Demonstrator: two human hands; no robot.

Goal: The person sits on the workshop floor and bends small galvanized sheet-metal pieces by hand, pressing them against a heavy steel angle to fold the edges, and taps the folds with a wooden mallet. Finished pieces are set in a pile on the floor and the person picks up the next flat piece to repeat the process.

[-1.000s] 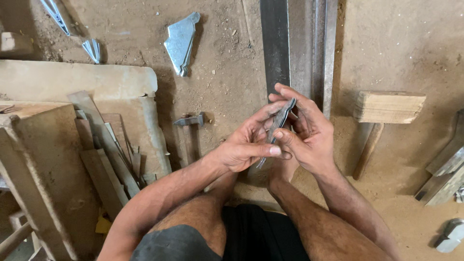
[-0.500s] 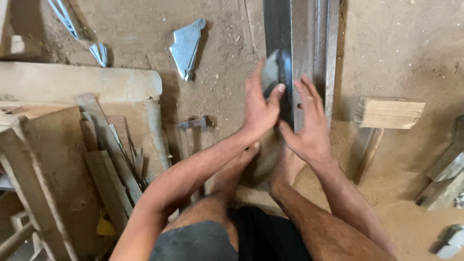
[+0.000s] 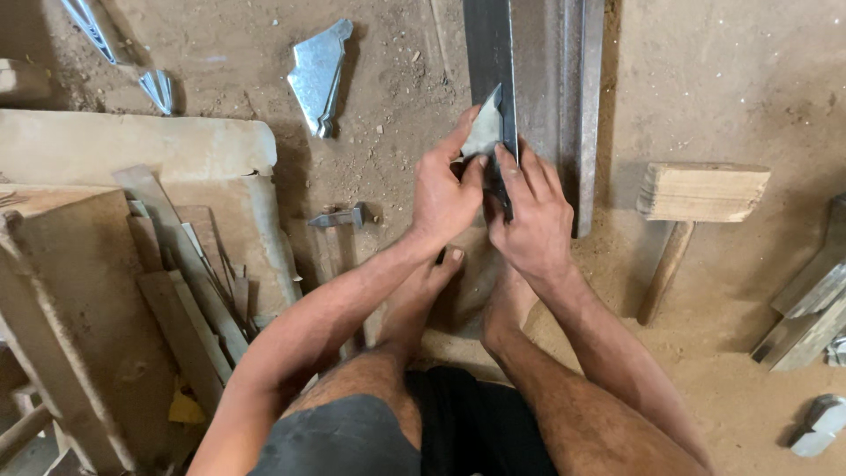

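Observation:
My left hand and my right hand both pinch a small triangular sheet-metal piece. They press it against the near end of a long grey metal channel that lies on the dirt floor and runs away from me. My bare feet rest on the ground just under the hands, at the channel's near end.
A wooden mallet lies to the right of the channel. A small metal hammer and a folded metal bracket lie to the left. Wooden boards and a slab fill the left side. Metal offcuts sit at the right edge.
Both hands moved forward from near my body to the channel's end, carrying the small metal piece. It now sits against the channel.

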